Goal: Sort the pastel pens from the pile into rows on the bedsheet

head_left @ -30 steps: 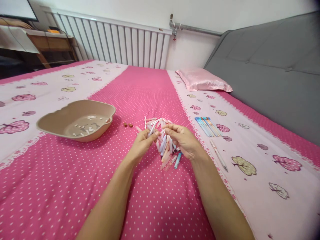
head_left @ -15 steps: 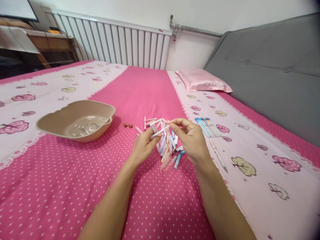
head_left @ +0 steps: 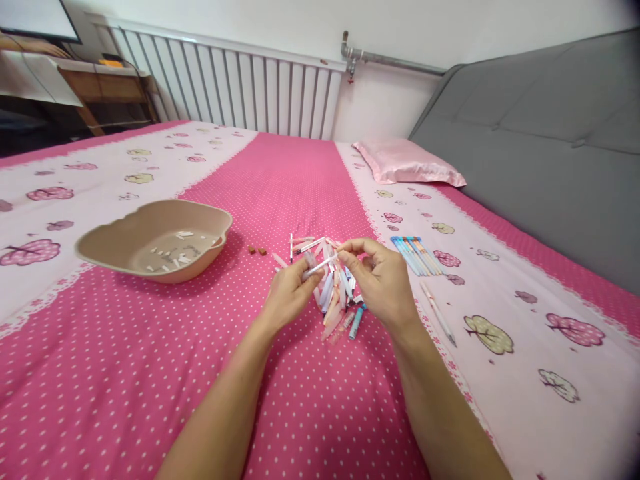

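A slim white pen part (head_left: 323,264) is held between my two hands, slanting up to the right. Its lower left end is in the closed fingers of my left hand (head_left: 287,297). Thumb and fingertips of my right hand (head_left: 383,283) pinch the upper right end. Below and behind them lies a loose pile of pen parts (head_left: 327,293), pink, white and lilac, some with dark ends. A light blue pen piece (head_left: 357,323) rests at the pile's near right edge. My fingers hide part of the pile.
A beige basin (head_left: 150,220) with small white pieces stands on the left. Two small brown pieces (head_left: 257,251) lie between basin and pile. To the right are a row of blue-topped pens (head_left: 417,256) and a single white pen (head_left: 438,313). A pink pillow (head_left: 407,162) lies farther back.
Both hands keep their grip on the white pen part, with only a slight shift of the fingers. The whole view has moved very slightly.
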Tool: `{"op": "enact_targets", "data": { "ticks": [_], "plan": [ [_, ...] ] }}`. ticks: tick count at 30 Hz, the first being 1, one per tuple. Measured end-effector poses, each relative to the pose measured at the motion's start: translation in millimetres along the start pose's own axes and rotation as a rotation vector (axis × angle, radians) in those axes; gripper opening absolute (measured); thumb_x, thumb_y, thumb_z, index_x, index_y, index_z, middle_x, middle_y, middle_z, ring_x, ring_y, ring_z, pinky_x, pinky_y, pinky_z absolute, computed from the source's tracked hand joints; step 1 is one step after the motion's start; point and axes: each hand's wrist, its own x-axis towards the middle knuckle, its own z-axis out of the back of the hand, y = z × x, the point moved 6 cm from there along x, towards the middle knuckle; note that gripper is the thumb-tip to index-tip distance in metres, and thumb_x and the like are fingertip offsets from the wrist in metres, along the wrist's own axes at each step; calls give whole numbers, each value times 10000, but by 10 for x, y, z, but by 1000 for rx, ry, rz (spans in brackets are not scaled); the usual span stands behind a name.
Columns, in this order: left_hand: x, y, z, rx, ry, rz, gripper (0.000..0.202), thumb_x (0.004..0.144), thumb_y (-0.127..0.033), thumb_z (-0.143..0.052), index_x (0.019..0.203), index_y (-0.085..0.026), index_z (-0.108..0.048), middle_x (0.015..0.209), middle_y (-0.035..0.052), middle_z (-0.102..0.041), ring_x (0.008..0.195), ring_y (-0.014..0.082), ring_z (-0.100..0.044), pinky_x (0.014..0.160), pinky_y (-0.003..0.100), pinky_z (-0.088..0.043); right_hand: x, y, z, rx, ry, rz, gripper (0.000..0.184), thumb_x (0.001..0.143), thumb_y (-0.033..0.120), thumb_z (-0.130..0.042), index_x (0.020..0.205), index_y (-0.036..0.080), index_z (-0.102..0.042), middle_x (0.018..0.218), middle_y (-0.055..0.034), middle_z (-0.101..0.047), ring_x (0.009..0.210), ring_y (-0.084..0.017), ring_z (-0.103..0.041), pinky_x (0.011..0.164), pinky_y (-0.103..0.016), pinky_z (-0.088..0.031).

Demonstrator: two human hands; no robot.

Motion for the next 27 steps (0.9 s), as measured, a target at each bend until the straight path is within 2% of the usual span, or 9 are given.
{"op": "enact_targets", "data": {
  "ticks": [7,13,15,18,20,23,25,27],
  "plan": [
    [-14,-47,1,137,-18,36,189,873,-336,-475,765,-186,-514,607,-22,-472,572,138,-418,556,261,-241,-13,-62,-7,-25,-36,-49,175,848,340,-601,828,176,-658,564,56,-524,423,-62,-324,465,-234,-272],
    [-17,-45,-15,137,-7,42,257,873,-376,-472,694,-196,-430,591,-28,-437,555,134,-388,554,265,-228,-4,-151,-61,197,-55,-130,171,806,347,-643,820,176,-649,689,25,-585,503,-71,-403,495,-222,-335],
    [-16,-40,-36,124,10,44,253,869,-377,-473,696,-196,-432,596,-27,-433,557,136,-382,553,264,-222,13,-225,-60,393,-93,-243,155,785,326,-660,770,178,-618,687,25,-566,524,-74,-422,500,-212,-362],
    [-10,-36,-66,114,35,35,238,862,-350,-477,687,-196,-430,600,-26,-425,558,136,-376,553,263,-212,23,-400,-110,788,-154,-515,156,798,264,-630,690,186,-550,679,17,-550,501,-72,-419,458,-195,-383],
    [-7,-36,-78,113,50,28,233,859,-327,-482,674,-195,-431,598,-24,-426,560,137,-383,553,262,-207,20,-508,-177,956,-161,-679,169,814,220,-599,660,190,-537,691,-11,-572,542,-93,-489,490,-207,-449],
    [-4,-33,-73,106,45,31,239,848,-301,-502,646,-194,-430,570,-28,-418,546,135,-383,544,258,-202,20,-638,-269,1023,-122,-805,192,838,204,-575,648,193,-549,722,-49,-605,670,-137,-591,600,-245,-531],
    [-2,-20,-69,88,33,38,236,837,-295,-523,639,-192,-445,556,-32,-416,536,132,-379,538,252,-206,23,-716,-294,1000,-128,-805,174,822,222,-613,659,188,-560,708,-37,-605,632,-124,-576,556,-229,-516],
    [2,3,-77,41,30,41,216,827,-299,-541,651,-187,-484,565,-30,-437,544,133,-391,538,245,-229,32,-777,-302,924,-130,-759,180,753,258,-703,666,181,-565,668,-5,-584,535,-84,-500,460,-184,-442]
  ]
}}
